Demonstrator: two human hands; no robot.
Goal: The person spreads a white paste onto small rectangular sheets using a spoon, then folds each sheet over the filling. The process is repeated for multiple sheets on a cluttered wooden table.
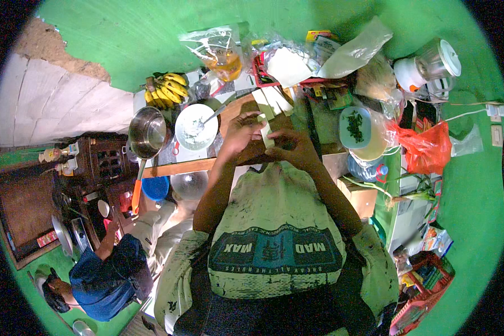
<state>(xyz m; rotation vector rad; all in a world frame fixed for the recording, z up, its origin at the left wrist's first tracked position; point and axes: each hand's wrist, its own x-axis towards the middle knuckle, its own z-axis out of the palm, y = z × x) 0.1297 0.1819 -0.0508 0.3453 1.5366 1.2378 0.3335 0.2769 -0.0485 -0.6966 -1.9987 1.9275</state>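
Both of my hands are up over a wooden board [236,112] in front of my chest. Between them stands a pale, flat rectangular slice [266,132]. My left hand [243,133] pinches its left side with bent fingers. From the other side, the thumb and fingers of my right hand [293,148] close on its lower part. Just beyond, more white slabs [273,101] lie on the board, with dark gaps between them. What the slices are made of I cannot tell. Left of the board sits a white bowl [189,124] with a whitish, green-flecked mix and a spoon [214,113].
A steel saucepan [147,129] with an orange handle and bananas [167,91] are at the left. A blue-rimmed dish of chopped greens [355,126], a red plastic bag [425,144] and a blender [429,66] stand right. Another person [107,277] is at lower left.
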